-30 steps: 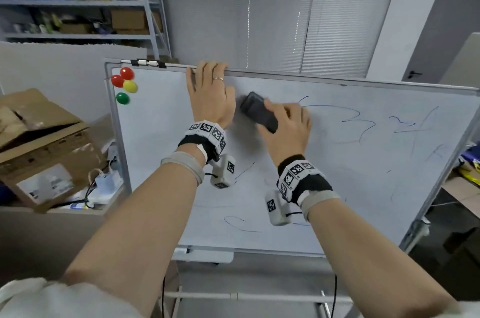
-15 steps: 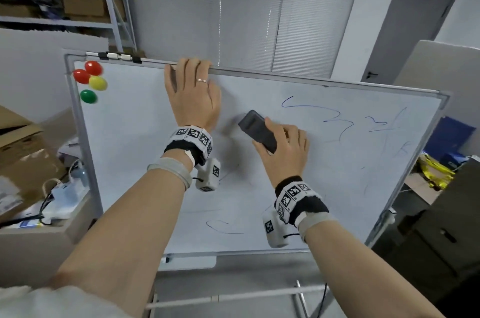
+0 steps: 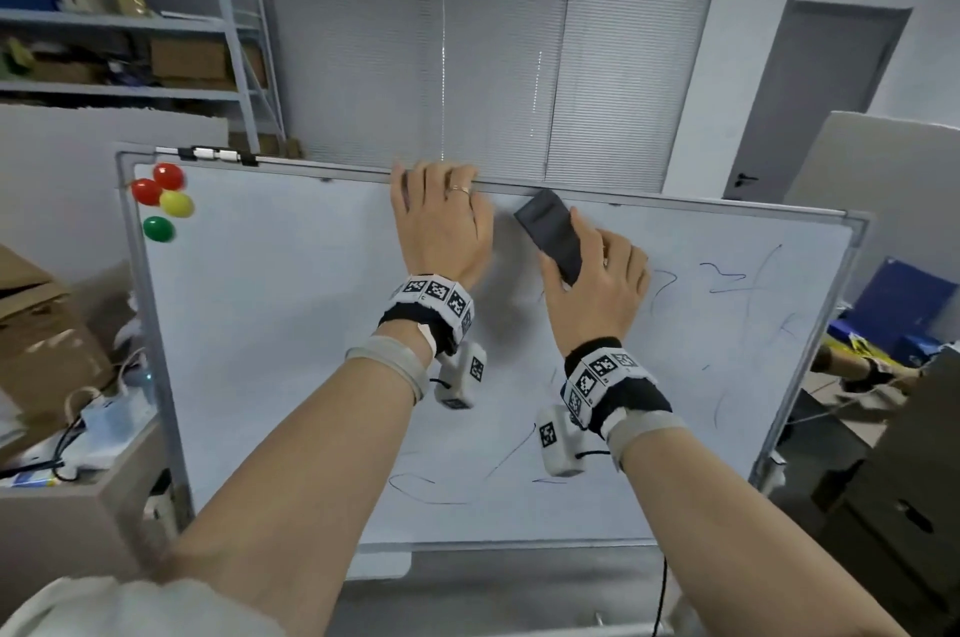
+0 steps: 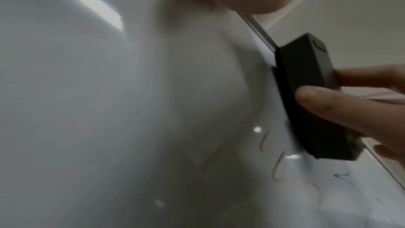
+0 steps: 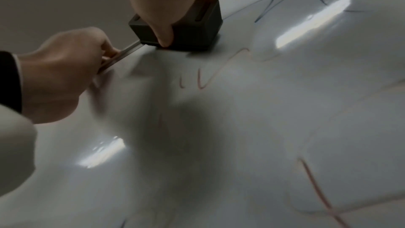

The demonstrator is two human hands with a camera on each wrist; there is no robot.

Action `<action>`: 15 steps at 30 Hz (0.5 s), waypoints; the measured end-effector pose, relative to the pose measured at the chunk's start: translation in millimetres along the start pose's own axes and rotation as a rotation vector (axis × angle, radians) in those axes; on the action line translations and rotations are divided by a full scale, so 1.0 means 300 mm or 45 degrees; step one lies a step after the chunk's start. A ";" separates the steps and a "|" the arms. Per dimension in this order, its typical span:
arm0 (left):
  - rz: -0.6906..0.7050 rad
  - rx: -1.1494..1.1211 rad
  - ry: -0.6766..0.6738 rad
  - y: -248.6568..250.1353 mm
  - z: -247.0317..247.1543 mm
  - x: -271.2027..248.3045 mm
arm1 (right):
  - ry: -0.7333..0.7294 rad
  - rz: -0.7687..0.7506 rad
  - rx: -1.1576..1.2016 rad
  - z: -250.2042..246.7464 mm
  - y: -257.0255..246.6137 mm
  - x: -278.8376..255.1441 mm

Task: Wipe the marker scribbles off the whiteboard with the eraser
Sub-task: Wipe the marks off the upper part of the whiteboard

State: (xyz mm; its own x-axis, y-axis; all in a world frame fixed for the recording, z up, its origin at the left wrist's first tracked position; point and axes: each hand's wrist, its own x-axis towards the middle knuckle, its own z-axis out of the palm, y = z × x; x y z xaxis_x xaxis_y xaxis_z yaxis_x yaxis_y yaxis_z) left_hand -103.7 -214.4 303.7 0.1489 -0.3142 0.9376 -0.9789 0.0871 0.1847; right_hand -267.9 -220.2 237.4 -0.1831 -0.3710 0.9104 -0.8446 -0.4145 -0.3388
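Note:
The whiteboard (image 3: 270, 350) stands tilted in front of me. My right hand (image 3: 597, 288) grips the black eraser (image 3: 550, 231) and presses it flat on the board, its upper end at the top frame. Blue scribbles (image 3: 727, 280) lie right of that hand, and thin dark ones (image 3: 426, 491) run low on the board. My left hand (image 3: 439, 220) grips the board's top edge just left of the eraser, fingers hooked over the frame. The right wrist view shows the eraser (image 5: 192, 29) under my fingers (image 5: 157, 9), reddish scribbles (image 5: 210, 75) below it, and the left hand (image 5: 65, 72) on the rail. The left wrist view shows the eraser (image 4: 306, 96) pinched by thumb and fingers.
Red, yellow and green magnets (image 3: 162, 199) sit at the board's top left, and a clip (image 3: 218, 154) on the top rail. Cardboard boxes (image 3: 47, 340) and a cable-strewn ledge (image 3: 78, 459) stand left, a dark cabinet (image 3: 893, 522) right, a shelf (image 3: 130, 59) behind.
My right hand has slid the eraser up the board from its middle to the top frame. The left hand has kept its hold on the top edge.

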 end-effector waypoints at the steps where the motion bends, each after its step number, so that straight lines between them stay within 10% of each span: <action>1: -0.004 0.013 0.010 -0.003 0.010 0.000 | 0.020 -0.008 0.007 0.000 0.021 -0.004; 7: -0.097 0.038 0.070 -0.018 0.037 0.006 | -0.376 -0.554 0.148 0.036 0.088 -0.080; 15: -0.102 0.041 0.091 0.016 0.060 -0.014 | -0.018 -0.141 0.222 -0.020 0.153 0.103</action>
State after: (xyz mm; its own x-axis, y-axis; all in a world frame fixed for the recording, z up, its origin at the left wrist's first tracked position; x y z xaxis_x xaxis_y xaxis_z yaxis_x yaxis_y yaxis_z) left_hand -111.6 -229.7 295.5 0.2357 -0.2505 0.9390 -0.9672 0.0338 0.2518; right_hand -315.4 -245.7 251.5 -0.0855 -0.3264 0.9414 -0.7594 -0.5903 -0.2736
